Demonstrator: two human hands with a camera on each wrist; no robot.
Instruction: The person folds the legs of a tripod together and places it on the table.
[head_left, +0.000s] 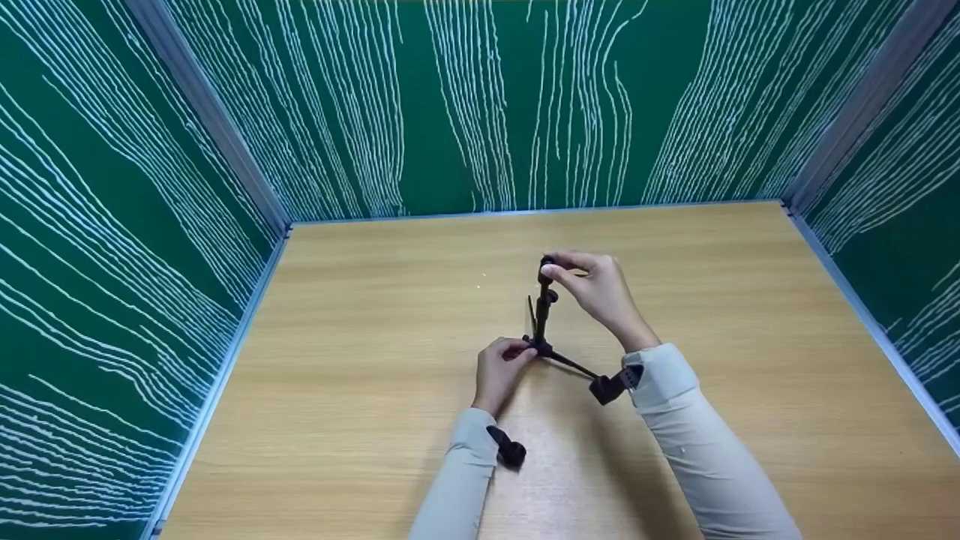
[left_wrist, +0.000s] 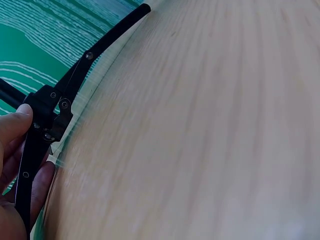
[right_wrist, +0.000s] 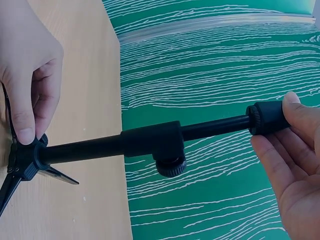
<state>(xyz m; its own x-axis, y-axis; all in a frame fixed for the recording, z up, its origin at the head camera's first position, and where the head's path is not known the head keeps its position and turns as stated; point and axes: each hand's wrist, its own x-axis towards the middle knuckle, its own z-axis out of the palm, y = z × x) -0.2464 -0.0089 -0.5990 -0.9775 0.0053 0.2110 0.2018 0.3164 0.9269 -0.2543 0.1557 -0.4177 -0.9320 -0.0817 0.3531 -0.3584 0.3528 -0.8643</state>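
Note:
A small black tripod stand (head_left: 541,321) stands upright on the wooden table, its legs spread. My left hand (head_left: 500,371) is low at its base, and the left wrist view shows the thumb on the hub (left_wrist: 45,102) with fingers behind one leg (left_wrist: 27,172). At the top, my right hand (head_left: 604,296) pinches the cylindrical end piece (right_wrist: 270,117) between thumb and fingers. Between the hands runs the post, a thinner rod coming out of a thicker tube (right_wrist: 82,151). A ridged knob (right_wrist: 171,167) sticks out from the collar where they meet.
Green walls (head_left: 450,105) with white wavy lines enclose the wooden table (head_left: 360,360) at the back and both sides. Grey metal strips (head_left: 255,300) run along the table edges. Each wrist carries a black camera mount (head_left: 511,452). Tiny light specks (head_left: 480,286) show left of the stand.

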